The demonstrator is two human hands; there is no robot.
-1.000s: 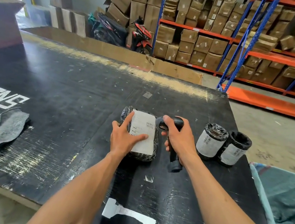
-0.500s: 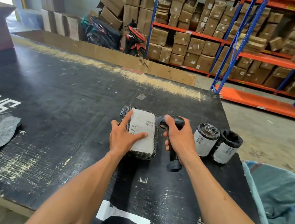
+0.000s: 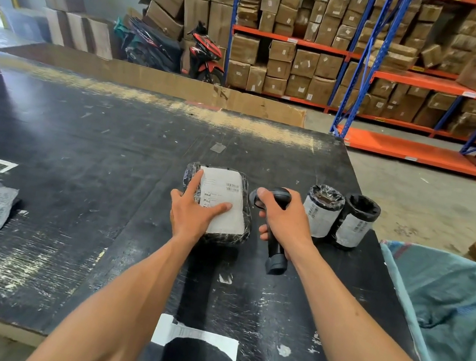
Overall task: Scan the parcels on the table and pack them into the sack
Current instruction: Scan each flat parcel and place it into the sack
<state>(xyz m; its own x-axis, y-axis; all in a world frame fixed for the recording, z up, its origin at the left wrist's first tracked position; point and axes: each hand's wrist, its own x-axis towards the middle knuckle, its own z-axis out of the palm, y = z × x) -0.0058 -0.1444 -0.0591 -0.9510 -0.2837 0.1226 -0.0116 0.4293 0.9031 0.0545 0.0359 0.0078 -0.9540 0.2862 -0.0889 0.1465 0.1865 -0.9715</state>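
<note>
Head view of the scanning station. We see the flat, rounded parcel wrapped in glossy black plastic film [image 3: 217, 205] lying on the scuffed black table [image 3: 76, 152], near its right side, with a white printed shipping label [image 3: 223, 200] facing up. The left hand [image 3: 192, 213] lies spread and flat on the parcel, index finger along the label's left edge and thumb across its lower part, pressing it down and not closed around it. The right hand [image 3: 283, 220] is wrapped fully round the grip of the black pistol-shaped handheld scanner [image 3: 274, 218], whose head points left toward the label; we cannot tell whether the trigger is pressed. Just to the right stand two upright cylindrical parcels in black film with white labels [image 3: 340, 217], touching each other, and past the table's right edge hangs the teal woven sack [image 3: 461, 315], its mouth toward the table. We judge the flat parcel to be light and somewhat yielding, since its corners are rounded and the film puckers; the film probably slides easily under dry fingers, whereas the paper label offers better friction. We would therefore grasp it across its short width, thumb on the label and fingers under the far edge, without creasing the barcode. The cylinders probably roll if tipped, so we would take each round its body.
</note>
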